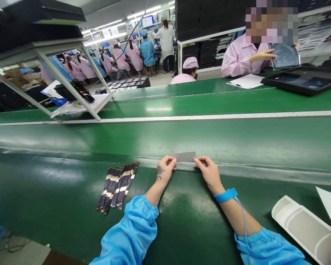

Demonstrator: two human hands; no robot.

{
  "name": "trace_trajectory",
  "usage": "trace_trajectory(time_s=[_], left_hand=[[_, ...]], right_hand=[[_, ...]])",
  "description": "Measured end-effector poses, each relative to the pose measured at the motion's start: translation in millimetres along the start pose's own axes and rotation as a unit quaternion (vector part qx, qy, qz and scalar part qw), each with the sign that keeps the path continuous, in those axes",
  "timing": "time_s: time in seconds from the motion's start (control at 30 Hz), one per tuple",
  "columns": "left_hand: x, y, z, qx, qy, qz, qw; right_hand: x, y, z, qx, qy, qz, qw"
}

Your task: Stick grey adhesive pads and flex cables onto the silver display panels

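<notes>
The left hand (165,168) and right hand (209,173) hold a grey film strip (184,157) by its two ends, their fingers (169,160) closed narrowly on it, at the far edge of a translucent film band (253,172) on the green surface (198,136). Black flat cables (118,186) lie just left of the left hand, with open green room between the forearms, while a white plastic tray (306,232) runs off the right edge. Any printing on the cables is too small to read.
</notes>
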State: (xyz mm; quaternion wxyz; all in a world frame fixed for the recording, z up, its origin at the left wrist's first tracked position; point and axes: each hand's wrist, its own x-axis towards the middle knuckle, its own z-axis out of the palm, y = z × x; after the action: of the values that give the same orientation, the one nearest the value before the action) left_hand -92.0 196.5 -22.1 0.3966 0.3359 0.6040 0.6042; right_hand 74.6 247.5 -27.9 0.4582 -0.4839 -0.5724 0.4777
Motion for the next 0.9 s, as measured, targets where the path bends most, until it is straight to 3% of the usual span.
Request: trace_trajectory(time_s=[0.23,0.4,0.6,0.9], left_hand=[[2,2,-5.2,-0.006,-0.04,-0.008,0.999],[3,1,-6.9,-0.013,-0.055,-0.012,0.998],[2,3,-8.7,-0.021,-0.063,-0.004,0.998],[1,3,-8.1,-0.014,-0.056,0.018,0.998]], right_hand=[[12,-14,-16,0.086,-0.126,0.121,0.981],[14,-21,-22,0.111,-0.176,0.172,0.963],[14,-25,-24,0.114,-0.201,0.193,0.953],[13,-22,-21,0.101,-0.182,0.171,0.963]])
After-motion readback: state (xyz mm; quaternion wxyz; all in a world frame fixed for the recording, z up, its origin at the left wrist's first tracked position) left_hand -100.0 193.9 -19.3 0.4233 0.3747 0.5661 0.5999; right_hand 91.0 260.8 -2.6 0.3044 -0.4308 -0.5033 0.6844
